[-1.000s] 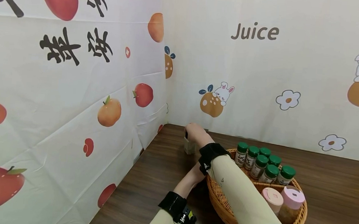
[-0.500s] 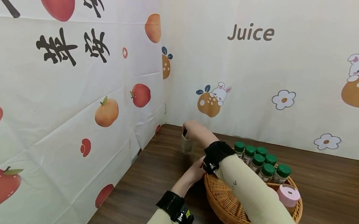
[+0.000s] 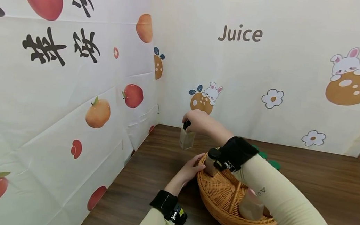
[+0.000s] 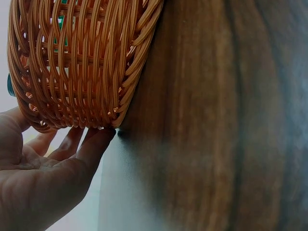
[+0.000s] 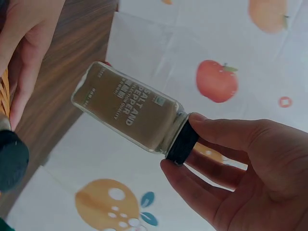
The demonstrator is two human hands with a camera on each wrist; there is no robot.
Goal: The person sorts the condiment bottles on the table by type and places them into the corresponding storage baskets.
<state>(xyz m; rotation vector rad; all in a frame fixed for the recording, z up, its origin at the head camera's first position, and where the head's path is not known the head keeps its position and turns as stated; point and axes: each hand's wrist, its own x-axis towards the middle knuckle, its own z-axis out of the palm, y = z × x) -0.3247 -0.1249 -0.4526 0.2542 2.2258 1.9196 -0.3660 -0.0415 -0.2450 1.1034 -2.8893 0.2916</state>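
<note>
My right hand [image 3: 189,124] pinches the black cap of a small glass shaker bottle [image 3: 186,139] and holds it in the air above the table's back left corner. In the right wrist view the bottle [image 5: 127,111] hangs tilted and its label reads salt and pepper. My left hand [image 3: 192,165] rests against the left outer wall of a wicker basket [image 3: 221,199]. The left wrist view shows its fingers [image 4: 89,144] lying fairly straight under the basket's edge [image 4: 72,67]. The basket looks tipped up on that side.
Inside the basket are a black-capped bottle [image 3: 211,162] near the rim, a pink-lidded jar [image 3: 251,205] and green caps [image 3: 273,164], partly hidden by my right arm. Printed cloth walls close off the left [image 3: 74,101] and the back. The brown table [image 3: 319,185] stretches right.
The right hand has lifted the bottle off the table and drawn it slightly toward the basket. The basket now looks tilted, and the green-capped bottles are mostly hidden behind my arm.
</note>
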